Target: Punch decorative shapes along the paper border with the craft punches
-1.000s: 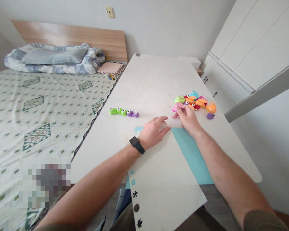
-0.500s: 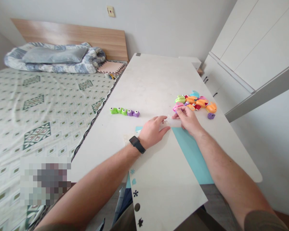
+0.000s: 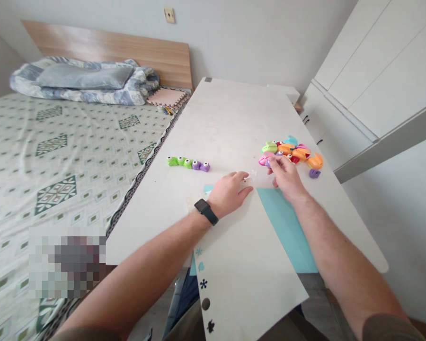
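My left hand (image 3: 230, 192), with a black watch on the wrist, lies flat with fingers out on the far end of a white sheet of paper (image 3: 244, 255). A row of punched shapes runs along the sheet's near left edge. My right hand (image 3: 286, 174) reaches to a pile of colourful paper punches (image 3: 291, 151) and its fingers close on a small purple punch (image 3: 270, 162) at the pile's near edge. A teal sheet (image 3: 287, 227) lies under the white one. Small white cut-outs (image 3: 251, 175) lie between my hands.
A row of green and purple punches (image 3: 188, 164) sits on the white table (image 3: 220, 123) to the left. One purple punch (image 3: 314, 173) lies apart at the right. A bed (image 3: 57, 142) runs along the table's left side, white cabinets (image 3: 358, 71) at the right.
My right hand has lifted off the paper's far corner and moved up to the punch pile, closing on the purple punch. My left hand has stayed on the sheet.
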`<state>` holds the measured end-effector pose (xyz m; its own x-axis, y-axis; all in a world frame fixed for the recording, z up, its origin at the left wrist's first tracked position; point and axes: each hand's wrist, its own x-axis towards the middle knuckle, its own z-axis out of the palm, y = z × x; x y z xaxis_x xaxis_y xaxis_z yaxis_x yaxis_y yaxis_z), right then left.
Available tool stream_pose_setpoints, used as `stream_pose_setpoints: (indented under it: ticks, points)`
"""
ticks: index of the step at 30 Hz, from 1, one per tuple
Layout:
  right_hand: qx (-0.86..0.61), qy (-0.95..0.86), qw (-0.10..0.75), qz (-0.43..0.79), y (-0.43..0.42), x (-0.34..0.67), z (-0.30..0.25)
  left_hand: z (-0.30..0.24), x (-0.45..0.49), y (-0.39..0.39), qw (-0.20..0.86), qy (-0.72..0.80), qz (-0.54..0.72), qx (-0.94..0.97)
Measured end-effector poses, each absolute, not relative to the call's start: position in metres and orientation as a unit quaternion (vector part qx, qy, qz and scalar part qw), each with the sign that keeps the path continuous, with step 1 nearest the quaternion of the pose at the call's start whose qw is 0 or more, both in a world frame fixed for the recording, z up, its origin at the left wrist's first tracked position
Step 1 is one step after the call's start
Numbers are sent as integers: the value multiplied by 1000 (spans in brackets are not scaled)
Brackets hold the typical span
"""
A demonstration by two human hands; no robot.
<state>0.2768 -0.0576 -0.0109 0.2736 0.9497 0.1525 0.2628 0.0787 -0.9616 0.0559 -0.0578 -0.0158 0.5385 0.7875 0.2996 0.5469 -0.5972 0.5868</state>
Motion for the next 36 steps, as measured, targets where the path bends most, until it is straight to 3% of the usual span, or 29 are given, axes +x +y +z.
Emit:
stream_pose_setpoints:
  ticks: [12,22,36]
  points:
    - [-567,-614,369,407,-8,217,20,-17,55,-58,208,393,263,856]
    - [-614,-680,210,341,52,159,7,-14,53,-60,206,393,248,861]
    - [-611,-740,163,230,70,124,3,-9,52,-57,217,418,230,852]
